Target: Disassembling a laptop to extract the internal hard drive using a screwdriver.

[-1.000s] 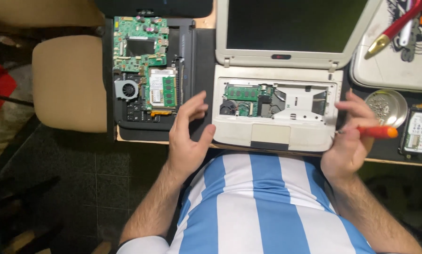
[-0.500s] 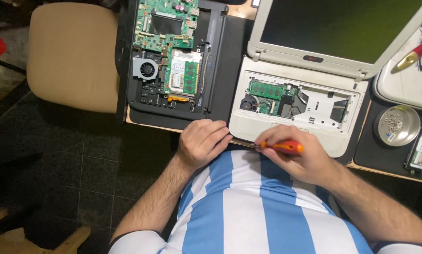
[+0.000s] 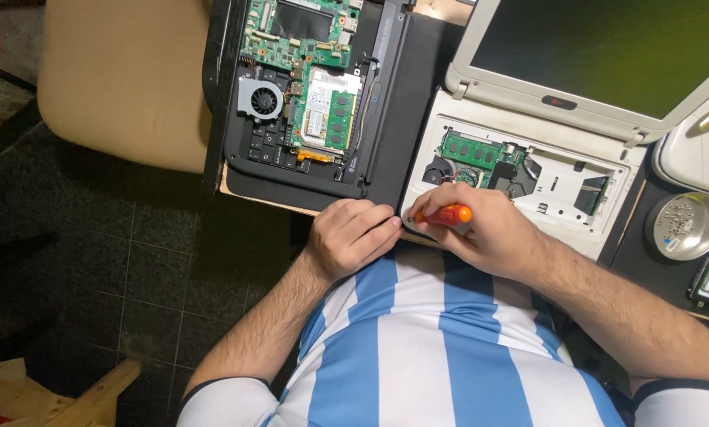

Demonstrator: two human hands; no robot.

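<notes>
Right hand: the right hand [image 3: 489, 233] was clenched around an orange screwdriver [image 3: 447, 214], knuckles up, resting on the near edge of the white laptop [image 3: 607, 213]
Left hand: the left hand [image 3: 353, 237] lay loosely curled and held nothing, its fingertips [image 3: 390, 225] pressed at the laptop's near left corner
Where the tool was: the screwdriver sat at that same near left corner, just right of the left fingertips, almost touching them
Long axis: the handle ran nearly level across the view, left to right, roughly along the laptop's front edge
Which way it pointed: the rounded butt showed to the right; the tip end ran left toward the corner, hidden under the fingers, so where it seated could not be told
Which hand was nearer: the right hand had the tool outright; the left was right beside its working end, both hands meeting at the one corner
The opened bay: the green memory board [image 3: 470, 149] and the bare metal tray [image 3: 564, 186] lay beyond the right hand, apart from the tool
Other machine: the black laptop [image 3: 386, 119] with its fan [image 3: 263, 100] showing lay further left, untouched
Off to the right: a round metal dish [image 3: 685, 225] of small screws stood well apart from both hands
</notes>
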